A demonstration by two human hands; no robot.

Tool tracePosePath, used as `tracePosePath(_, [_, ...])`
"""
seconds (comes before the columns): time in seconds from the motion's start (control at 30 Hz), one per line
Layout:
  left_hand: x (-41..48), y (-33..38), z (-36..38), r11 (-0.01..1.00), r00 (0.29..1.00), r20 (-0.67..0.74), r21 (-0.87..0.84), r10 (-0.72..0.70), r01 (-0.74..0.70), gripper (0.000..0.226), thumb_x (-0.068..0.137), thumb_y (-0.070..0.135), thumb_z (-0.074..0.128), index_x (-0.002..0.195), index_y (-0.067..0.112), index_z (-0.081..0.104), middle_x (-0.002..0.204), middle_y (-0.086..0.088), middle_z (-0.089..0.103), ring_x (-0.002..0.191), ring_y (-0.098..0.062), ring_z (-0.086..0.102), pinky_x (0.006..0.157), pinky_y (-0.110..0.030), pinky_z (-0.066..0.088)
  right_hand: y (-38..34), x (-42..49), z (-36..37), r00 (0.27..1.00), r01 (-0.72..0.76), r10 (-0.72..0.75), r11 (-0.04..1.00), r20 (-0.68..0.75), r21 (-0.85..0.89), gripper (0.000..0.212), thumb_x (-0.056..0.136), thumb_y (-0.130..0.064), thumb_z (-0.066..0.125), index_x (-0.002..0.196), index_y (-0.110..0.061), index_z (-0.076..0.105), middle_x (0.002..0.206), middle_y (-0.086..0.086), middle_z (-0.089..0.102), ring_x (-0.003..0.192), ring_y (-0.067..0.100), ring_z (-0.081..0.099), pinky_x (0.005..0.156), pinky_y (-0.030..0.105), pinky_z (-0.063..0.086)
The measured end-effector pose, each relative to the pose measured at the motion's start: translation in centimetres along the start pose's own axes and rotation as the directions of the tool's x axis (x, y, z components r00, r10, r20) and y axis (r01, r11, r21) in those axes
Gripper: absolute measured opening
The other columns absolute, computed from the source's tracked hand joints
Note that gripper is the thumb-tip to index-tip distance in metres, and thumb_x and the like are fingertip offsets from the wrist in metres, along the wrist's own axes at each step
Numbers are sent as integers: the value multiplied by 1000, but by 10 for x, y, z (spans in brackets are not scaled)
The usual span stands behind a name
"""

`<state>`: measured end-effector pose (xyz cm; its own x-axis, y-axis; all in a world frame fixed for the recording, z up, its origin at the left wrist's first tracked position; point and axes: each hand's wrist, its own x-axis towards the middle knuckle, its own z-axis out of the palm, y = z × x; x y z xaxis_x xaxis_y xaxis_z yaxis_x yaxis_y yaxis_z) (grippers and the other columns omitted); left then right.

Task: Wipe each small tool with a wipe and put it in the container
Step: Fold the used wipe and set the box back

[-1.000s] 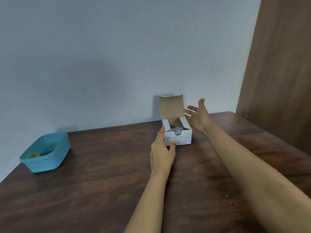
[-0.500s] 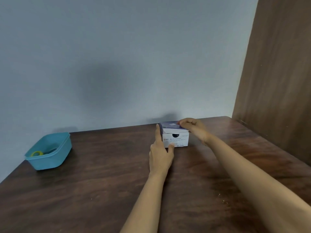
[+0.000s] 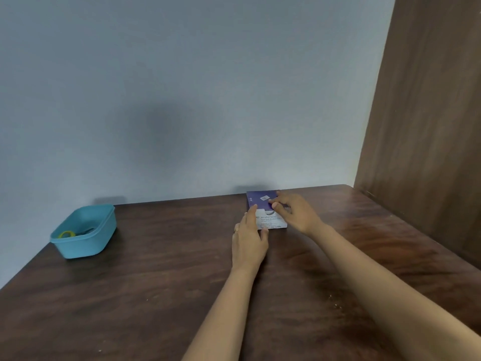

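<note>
Dark table [image 3: 156, 295], grey wall [image 3: 182, 87], wood panel [image 3: 429, 113]

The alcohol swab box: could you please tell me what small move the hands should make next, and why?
Probably press the lid's front edge fully down with the right hand: the swab box lid lies flat, that hand's curled fingers sit on its front edge, the left hand braces its left side, and the blue container holds a yellow-handled tool.

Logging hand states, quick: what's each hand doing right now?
Left hand: open, fingers straight against the alcohol swab box.
Right hand: closed on that box, at its lid.
</note>
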<state>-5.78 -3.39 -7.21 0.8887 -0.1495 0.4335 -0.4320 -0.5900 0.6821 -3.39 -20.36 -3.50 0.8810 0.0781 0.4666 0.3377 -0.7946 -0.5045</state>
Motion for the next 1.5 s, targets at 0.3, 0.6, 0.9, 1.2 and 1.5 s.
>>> tracePosePath(0.3, [-8,10,-25,991,997,-40,-114,-71,66,75,89,14,57,151,12,15,148,-10,35,136,-27,34,111,-36,30,-31,-22,5,991,-100,131,881,35,-462,66,92,-30,53,150,-29,22,162,6,-4,148,30,-3,113,45,20])
tracePosePath(0.6, [-11,-41,-130,931,903,-396,241,-163,274,81,87,39,62,148,6,18,153,-17,25,140,-34,26,113,-45,28,-55,-37,15,980,-198,187,904,-66,-378,84,84,-13,57,153,-28,11,160,7,-14,147,35,-2,113,49,22])
tracePosePath(0.9, [-22,-107,-242,768,780,-572,369,-256,523,111,74,49,75,150,3,9,157,-22,7,144,-37,11,115,-48,19,-71,-39,40,922,-387,368,871,-122,-301,87,85,-20,63,151,-35,8,157,10,-24,143,46,-6,110,57,22])
tracePosePath(1.2, [-8,-162,-279,727,752,-445,271,-487,631,121,69,62,72,144,-10,12,150,-31,20,140,-44,21,114,-48,24,-68,-38,55,892,-451,433,876,-133,-169,83,89,-27,61,150,-40,7,154,22,-25,131,55,26,107,54,29])
tracePosePath(1.5, [-1,-162,-249,839,776,-434,77,-458,539,95,74,50,74,136,-7,29,131,-23,39,125,-36,38,101,-46,39,-68,-29,61,890,-440,421,894,-174,-89,64,92,-20,56,148,-30,27,156,21,-8,125,50,34,95,48,43])
